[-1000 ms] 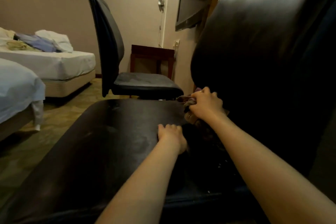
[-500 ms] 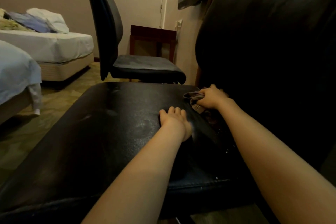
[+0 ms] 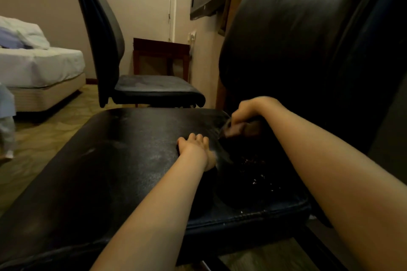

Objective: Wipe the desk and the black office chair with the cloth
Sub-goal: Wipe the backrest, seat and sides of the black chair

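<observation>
Both hands on the seat of the black office chair (image 3: 110,171).

The left hand (image 3: 196,149) lies flat on the dusty seat, fingers spread. Just beyond it, the right hand (image 3: 244,112) grips a bunched cloth (image 3: 236,130) pressed into the crease where seat meets backrest, blurred. Crumbs (image 3: 255,169) lie nearby. Farther off stand a second chair (image 3: 154,90), a wooden table (image 3: 160,50) and a bed (image 3: 39,68).

The black office chair (image 3: 132,160) fills the near view, its glossy seat dusty and flecked with crumbs near the back crease, backrest upright at right. The cloth (image 3: 236,130), blurred and seemingly brownish, is bunched at that crease.
</observation>
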